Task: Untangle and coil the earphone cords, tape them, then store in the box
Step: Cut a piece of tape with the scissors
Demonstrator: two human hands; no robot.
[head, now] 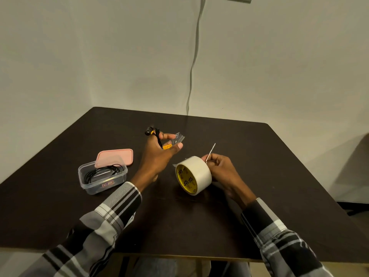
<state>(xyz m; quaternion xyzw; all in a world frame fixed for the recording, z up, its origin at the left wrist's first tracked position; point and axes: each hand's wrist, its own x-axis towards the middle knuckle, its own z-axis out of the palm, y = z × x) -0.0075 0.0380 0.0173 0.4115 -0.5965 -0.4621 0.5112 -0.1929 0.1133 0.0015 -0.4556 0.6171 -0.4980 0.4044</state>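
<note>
My left hand (157, 154) holds a coiled black earphone cord with yellow parts (157, 136) above the table; a black earbud sticks out at the top left. A small piece of clear tape (179, 137) hangs at its fingertips. My right hand (219, 166) grips a thin metal blade or scissors (210, 152) pointing up and steadies a wide roll of clear tape with a yellow core (193, 174). A clear plastic box (102, 176) at the left holds another coiled black cord (101, 171).
A pink lid (115, 156) leans on the box's back edge. The dark table (259, 176) stands in a corner of pale walls. A grey cable (194, 56) runs down the wall to the table's far edge.
</note>
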